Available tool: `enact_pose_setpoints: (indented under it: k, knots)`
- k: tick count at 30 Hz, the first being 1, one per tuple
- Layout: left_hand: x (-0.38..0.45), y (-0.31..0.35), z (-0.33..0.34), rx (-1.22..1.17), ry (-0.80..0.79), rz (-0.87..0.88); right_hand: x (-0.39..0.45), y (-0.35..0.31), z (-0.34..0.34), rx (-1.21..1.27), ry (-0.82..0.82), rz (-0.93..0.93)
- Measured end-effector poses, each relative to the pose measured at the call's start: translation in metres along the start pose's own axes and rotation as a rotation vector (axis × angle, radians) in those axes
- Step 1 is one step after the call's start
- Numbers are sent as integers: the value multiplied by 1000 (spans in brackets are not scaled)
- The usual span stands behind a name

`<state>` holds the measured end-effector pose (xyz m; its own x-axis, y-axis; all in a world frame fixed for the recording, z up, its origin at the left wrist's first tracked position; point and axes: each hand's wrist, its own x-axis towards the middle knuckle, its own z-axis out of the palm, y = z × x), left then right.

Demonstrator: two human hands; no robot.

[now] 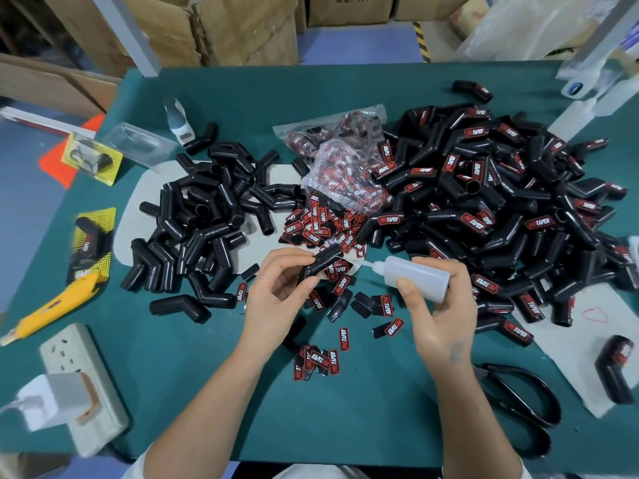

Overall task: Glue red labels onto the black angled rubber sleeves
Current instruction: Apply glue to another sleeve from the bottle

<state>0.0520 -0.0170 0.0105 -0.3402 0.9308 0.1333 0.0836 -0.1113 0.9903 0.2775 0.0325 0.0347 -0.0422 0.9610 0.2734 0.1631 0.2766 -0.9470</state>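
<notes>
Head: L grip (280, 288) on sleeve (320, 262), R grip (437, 305) on bottle (415, 276)

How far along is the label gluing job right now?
Done: the big pile of labelled sleeves at right. In hand: the left hand holds a bare sleeve while the right hand aims the glue bottle at it. Left: the unlabelled sleeve pile and loose red labels.
</notes>
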Motion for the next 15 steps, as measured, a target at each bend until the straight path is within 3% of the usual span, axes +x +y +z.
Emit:
enact_pose_setpoints:
  k: [15]
  knots:
    - [1,0,0,0,2,7,0,-2,1,-2,20,-6]
